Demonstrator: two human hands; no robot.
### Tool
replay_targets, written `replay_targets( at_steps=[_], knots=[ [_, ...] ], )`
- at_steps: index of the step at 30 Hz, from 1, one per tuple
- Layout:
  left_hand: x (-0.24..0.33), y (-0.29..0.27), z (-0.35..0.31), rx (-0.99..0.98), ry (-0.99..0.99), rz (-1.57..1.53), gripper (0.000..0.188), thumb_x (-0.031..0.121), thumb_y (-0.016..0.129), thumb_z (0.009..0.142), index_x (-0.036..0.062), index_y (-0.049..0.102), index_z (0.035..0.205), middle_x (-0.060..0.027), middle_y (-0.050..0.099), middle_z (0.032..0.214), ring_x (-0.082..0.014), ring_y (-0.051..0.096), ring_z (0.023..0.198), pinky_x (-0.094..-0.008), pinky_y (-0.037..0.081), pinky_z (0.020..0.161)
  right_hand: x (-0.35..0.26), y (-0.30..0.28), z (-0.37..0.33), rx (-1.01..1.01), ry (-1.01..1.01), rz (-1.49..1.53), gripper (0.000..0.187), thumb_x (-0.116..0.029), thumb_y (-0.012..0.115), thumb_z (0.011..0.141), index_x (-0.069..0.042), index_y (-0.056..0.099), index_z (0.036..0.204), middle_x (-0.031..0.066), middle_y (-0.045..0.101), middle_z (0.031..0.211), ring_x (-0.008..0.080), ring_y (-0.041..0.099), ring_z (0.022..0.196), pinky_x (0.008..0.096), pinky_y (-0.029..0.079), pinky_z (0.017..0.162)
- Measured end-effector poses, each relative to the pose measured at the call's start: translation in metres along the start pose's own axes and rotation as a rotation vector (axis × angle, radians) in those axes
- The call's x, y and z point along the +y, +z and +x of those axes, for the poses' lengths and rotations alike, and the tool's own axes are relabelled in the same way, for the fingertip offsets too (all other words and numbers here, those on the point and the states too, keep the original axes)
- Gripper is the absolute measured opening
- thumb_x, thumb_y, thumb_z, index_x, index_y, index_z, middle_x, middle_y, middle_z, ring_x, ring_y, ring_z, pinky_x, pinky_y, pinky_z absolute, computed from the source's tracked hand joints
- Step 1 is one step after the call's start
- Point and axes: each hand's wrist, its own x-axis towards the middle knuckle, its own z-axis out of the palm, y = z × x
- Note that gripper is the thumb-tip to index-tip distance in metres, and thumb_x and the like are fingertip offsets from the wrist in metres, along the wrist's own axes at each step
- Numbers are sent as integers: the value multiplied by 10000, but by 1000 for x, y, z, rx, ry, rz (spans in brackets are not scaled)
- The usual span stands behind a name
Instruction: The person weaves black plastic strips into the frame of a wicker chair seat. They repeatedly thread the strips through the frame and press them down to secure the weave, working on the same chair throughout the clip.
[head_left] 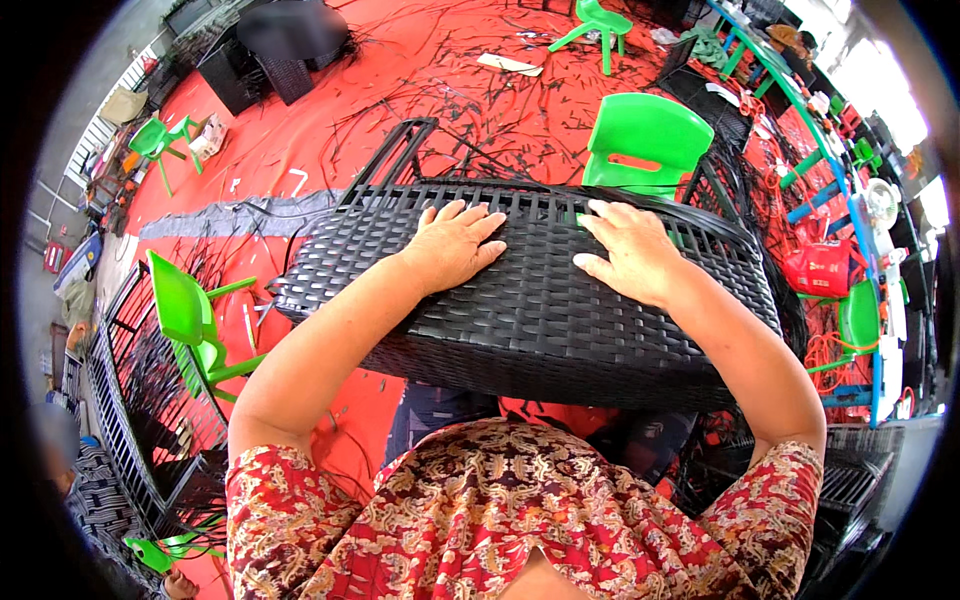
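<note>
A black woven wicker furniture piece [540,300] lies across in front of me, its plaited surface facing up. My left hand [452,242] rests flat on the weave left of the middle, fingers stretched toward the far edge. On the right side, my right hand [628,250] lies on the same surface with its fingers spread. Neither hand grips anything that shows. Beyond the solid weave, the far edge has bare slats, and a black frame part [395,150] sticks up at the far left.
Just past the wicker piece stands a green plastic chair [645,140]; another green chair [195,320] is at the left beside an unfinished black frame [150,400]. Black strips litter the red floor covering [400,70]. A long blue-edged bench [825,140] runs along the right. Another person sits at lower left.
</note>
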Motion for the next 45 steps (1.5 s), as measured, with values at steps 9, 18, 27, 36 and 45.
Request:
replay_targets(
  at_steps=[9,18,27,36,45],
  knots=[
    [6,-7,-2,-3,-23,-70,470,416,441,883,142,464,1264,-113,443,1305,-269,384,1235,-538,270,992,-34,1,4,-26,-65,102,621,-452,480,865,-47,375,1324,244,331,1363,408,299,1266,475,218,1048],
    [-111,-15,-34,-80,113,362,349,339,410,889,193,528,1183,-47,430,1318,-264,398,1211,-546,349,935,-31,23,6,55,-104,146,559,-431,523,843,-100,440,1285,228,386,1324,389,350,1233,464,284,1008],
    [-148,-19,-70,111,-121,-120,333,202,483,876,71,551,1173,-144,539,1196,-292,474,1152,-375,352,988,-18,2,-5,73,-106,171,469,-365,559,818,-81,519,1189,145,474,1257,322,394,1207,500,311,971],
    [-89,-35,33,338,78,-201,226,154,557,841,-21,611,974,-170,611,1045,-311,570,1011,-368,436,887,164,-39,-149,340,479,185,158,-180,546,770,-98,680,782,145,574,644,313,609,692,394,491,683],
    [158,2,205,187,664,-298,256,194,551,829,67,607,1045,-109,623,1030,-268,578,984,-359,458,852,173,-9,-128,160,576,148,221,-122,534,759,-89,666,933,163,626,899,308,617,846,384,478,766]
  ],
)
